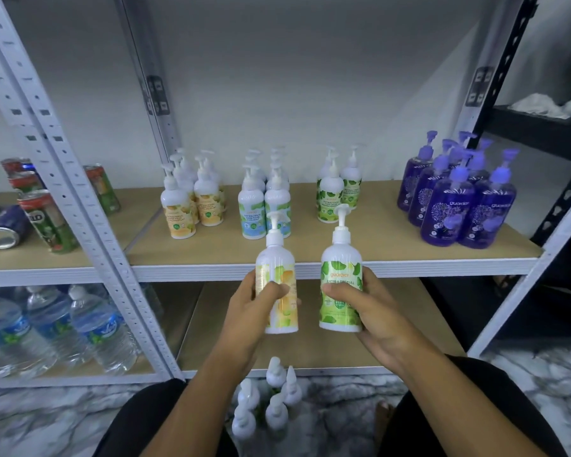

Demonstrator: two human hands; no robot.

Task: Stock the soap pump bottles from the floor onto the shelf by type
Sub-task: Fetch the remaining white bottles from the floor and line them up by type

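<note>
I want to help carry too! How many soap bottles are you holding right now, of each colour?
Yellow-label bottle: 1, held in the left hand
Green-label bottle: 1, held in the right hand
Total: 2

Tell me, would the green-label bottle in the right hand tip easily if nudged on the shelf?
Probably steady: the green-label bottle has a broad base, though its tall pump could help it topple. It seems stiff; the right hand does not dent it. Its glossy wall may slip.
</note>
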